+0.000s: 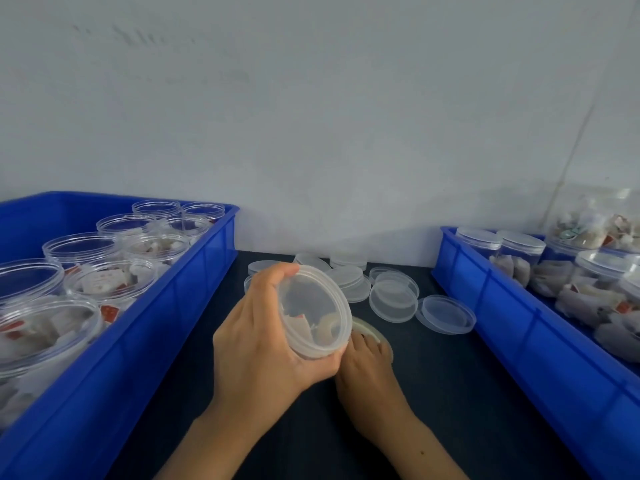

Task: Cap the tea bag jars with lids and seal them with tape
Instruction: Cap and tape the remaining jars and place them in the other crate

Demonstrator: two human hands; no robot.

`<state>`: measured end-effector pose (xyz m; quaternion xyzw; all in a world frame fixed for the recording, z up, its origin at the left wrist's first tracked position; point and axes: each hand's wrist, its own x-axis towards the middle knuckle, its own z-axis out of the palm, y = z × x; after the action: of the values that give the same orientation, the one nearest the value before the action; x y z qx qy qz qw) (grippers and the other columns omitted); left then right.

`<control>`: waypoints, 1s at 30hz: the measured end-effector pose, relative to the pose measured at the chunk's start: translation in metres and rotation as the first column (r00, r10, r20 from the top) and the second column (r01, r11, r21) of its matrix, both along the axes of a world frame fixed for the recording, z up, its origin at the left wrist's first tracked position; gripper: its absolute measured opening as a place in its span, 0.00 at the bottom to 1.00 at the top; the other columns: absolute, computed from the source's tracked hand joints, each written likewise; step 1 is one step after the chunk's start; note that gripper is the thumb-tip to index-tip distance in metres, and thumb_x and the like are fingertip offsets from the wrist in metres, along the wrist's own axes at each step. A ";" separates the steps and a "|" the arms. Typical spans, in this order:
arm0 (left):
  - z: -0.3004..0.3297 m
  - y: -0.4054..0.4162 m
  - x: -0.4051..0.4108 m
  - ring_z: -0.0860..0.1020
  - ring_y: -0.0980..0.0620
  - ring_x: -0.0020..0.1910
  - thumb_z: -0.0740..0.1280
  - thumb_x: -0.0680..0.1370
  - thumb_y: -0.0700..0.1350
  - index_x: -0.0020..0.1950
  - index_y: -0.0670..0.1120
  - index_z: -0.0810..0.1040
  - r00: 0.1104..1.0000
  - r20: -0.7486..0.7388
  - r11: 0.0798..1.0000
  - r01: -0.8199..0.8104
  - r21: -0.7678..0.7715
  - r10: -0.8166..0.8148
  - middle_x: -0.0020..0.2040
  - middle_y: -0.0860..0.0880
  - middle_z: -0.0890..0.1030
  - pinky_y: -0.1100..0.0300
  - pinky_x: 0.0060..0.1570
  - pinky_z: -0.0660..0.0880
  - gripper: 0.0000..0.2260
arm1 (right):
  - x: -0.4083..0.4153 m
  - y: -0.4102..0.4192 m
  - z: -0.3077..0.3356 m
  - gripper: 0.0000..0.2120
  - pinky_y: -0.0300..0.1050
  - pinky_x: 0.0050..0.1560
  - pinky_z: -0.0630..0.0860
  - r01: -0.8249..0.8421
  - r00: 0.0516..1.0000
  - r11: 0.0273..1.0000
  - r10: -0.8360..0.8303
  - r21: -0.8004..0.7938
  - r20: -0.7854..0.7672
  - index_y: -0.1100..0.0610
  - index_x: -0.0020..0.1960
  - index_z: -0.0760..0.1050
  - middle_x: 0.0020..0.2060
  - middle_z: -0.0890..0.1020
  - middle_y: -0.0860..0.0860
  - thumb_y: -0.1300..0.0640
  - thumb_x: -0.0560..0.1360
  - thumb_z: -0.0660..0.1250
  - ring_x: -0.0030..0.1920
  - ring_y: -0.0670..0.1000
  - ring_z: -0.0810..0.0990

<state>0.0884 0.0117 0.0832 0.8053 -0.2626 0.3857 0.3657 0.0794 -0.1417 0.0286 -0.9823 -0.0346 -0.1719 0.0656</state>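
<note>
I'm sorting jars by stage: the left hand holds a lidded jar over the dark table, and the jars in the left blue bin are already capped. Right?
Not quite. In the head view the left hand does hold a lidded jar over the table, but the jars in the left blue bin are still open, without lids.

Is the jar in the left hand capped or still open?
Capped: a translucent lid sits over the mouth of the jar that the left hand grips, tipped toward the camera. Tape is not visible on it.
</note>
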 end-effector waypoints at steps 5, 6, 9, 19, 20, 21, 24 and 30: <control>-0.005 0.000 0.000 0.74 0.58 0.47 0.74 0.58 0.64 0.65 0.46 0.68 1.000 -0.030 1.000 0.003 0.007 -0.003 0.54 0.52 0.78 0.64 0.41 0.73 0.40 | 0.005 -0.002 -0.010 0.15 0.44 0.65 0.58 -0.029 1.000 0.998 0.030 0.054 -0.010 0.52 0.67 0.66 0.63 0.67 0.47 0.57 0.81 0.55 0.63 0.50 0.64; -0.006 0.000 0.000 0.74 0.59 0.47 0.74 0.58 0.64 0.65 0.47 0.68 0.999 -0.041 1.000 0.008 0.000 -0.008 0.53 0.54 0.77 0.64 0.41 0.73 0.41 | 0.004 -0.003 -0.007 0.13 0.43 0.65 0.60 -0.057 0.998 0.971 0.051 0.234 0.033 0.51 0.65 0.70 0.62 0.70 0.46 0.56 0.81 0.58 0.63 0.48 0.66; -0.007 0.000 0.000 0.76 0.63 0.47 0.75 0.56 0.66 0.65 0.54 0.66 0.985 -0.140 0.989 0.085 -0.119 -0.102 0.54 0.63 0.74 0.70 0.44 0.73 0.42 | -0.007 -0.001 0.012 0.14 0.48 0.65 0.71 -0.229 0.945 0.287 0.297 0.930 0.141 0.55 0.64 0.75 0.60 0.80 0.50 0.53 0.82 0.58 0.63 0.47 0.76; -0.016 -0.002 0.006 0.77 0.63 0.56 0.74 0.46 0.74 0.63 0.60 0.67 0.867 -0.299 0.860 0.241 -0.449 -0.399 0.55 0.63 0.77 0.68 0.51 0.73 0.49 | -0.012 0.008 0.022 0.38 0.45 0.69 0.69 -0.276 0.796 -0.197 0.501 0.941 0.339 0.47 0.72 0.68 0.70 0.73 0.52 0.38 0.66 0.74 0.71 0.52 0.69; -0.016 -0.003 0.006 0.77 0.63 0.57 0.75 0.45 0.74 0.63 0.60 0.67 0.855 -0.306 0.854 0.256 -0.453 -0.418 0.55 0.63 0.77 0.65 0.52 0.74 0.50 | -0.011 0.009 0.021 0.36 0.47 0.69 0.69 -0.280 0.808 -0.207 0.476 0.937 0.347 0.47 0.71 0.70 0.69 0.74 0.53 0.39 0.66 0.75 0.70 0.53 0.71; -0.016 -0.004 0.006 0.77 0.62 0.57 0.75 0.44 0.74 0.63 0.60 0.67 0.843 -0.311 0.846 0.271 -0.458 -0.438 0.55 0.63 0.78 0.62 0.53 0.75 0.50 | -0.011 0.010 0.021 0.35 0.49 0.68 0.71 -0.280 0.821 -0.220 0.449 0.935 0.351 0.48 0.71 0.71 0.67 0.76 0.53 0.40 0.66 0.75 0.69 0.54 0.72; -0.017 -0.007 0.007 0.77 0.57 0.59 0.77 0.44 0.73 0.63 0.60 0.67 0.813 -0.314 0.819 0.305 -0.487 -0.490 0.56 0.61 0.78 0.55 0.56 0.76 0.51 | -0.014 0.008 0.026 0.34 0.47 0.61 0.75 -0.264 0.844 -0.260 0.404 0.929 0.353 0.51 0.69 0.73 0.65 0.77 0.56 0.39 0.67 0.74 0.65 0.55 0.76; -0.009 -0.013 0.006 0.78 0.63 0.55 0.76 0.42 0.73 0.60 0.59 0.68 0.797 -0.307 0.782 0.302 -0.545 -0.521 0.53 0.66 0.78 0.60 0.51 0.74 0.50 | -0.021 0.008 0.040 0.26 0.46 0.62 0.74 -0.254 0.852 -0.256 0.398 0.933 0.341 0.54 0.71 0.71 0.67 0.76 0.57 0.46 0.76 0.68 0.65 0.55 0.75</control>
<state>0.0949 -0.0017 0.0737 0.6781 -0.2455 0.1524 0.6758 0.0579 -0.1340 0.0681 -0.5474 -0.1530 -0.0652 0.8202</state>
